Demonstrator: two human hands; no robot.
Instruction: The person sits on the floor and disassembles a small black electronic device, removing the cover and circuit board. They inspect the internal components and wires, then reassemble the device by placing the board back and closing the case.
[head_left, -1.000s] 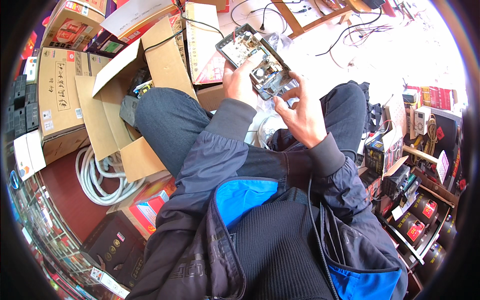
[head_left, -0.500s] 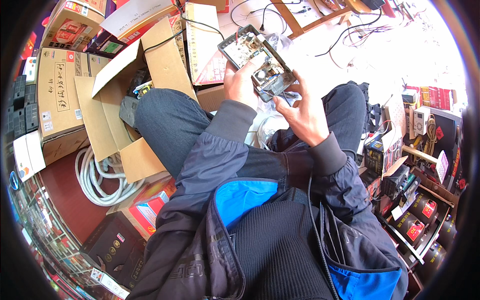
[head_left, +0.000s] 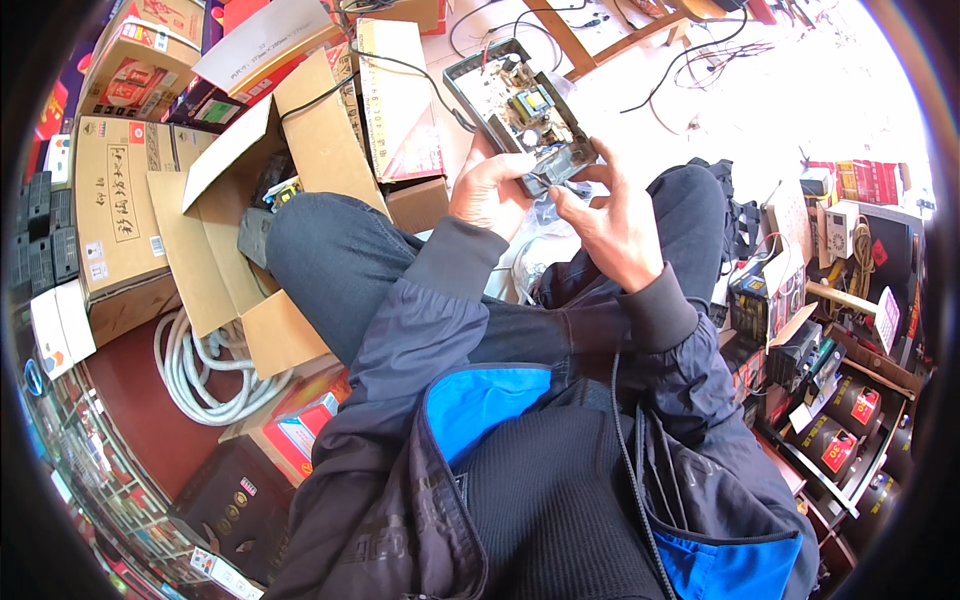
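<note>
Held out past my knees is an opened electronic device (head_left: 528, 108), a black plastic case with its circuit board and parts exposed. My left hand (head_left: 490, 190) is closed on its near left side, thumb resting near the lower edge. At the near right corner my right hand (head_left: 618, 215) grips the case between thumb and fingers. A black cable (head_left: 415, 70) runs to the device's left side from the boxes. Beneath my hands lies a clear plastic bag (head_left: 545, 212), partly hidden.
An open cardboard box (head_left: 215, 250) with electronic parts stands left of my knee, beside a coil of pale hose (head_left: 195, 375). Closed cartons (head_left: 125, 190) are stacked at far left. Loose cables (head_left: 715, 65) lie on the floor ahead; a rack of dark cylinders (head_left: 840, 440) sits at right.
My left hand has slid nearer along the case, and its thumb has come off the circuit board to the lower edge. The device has shifted slightly away and now shows more of its board.
</note>
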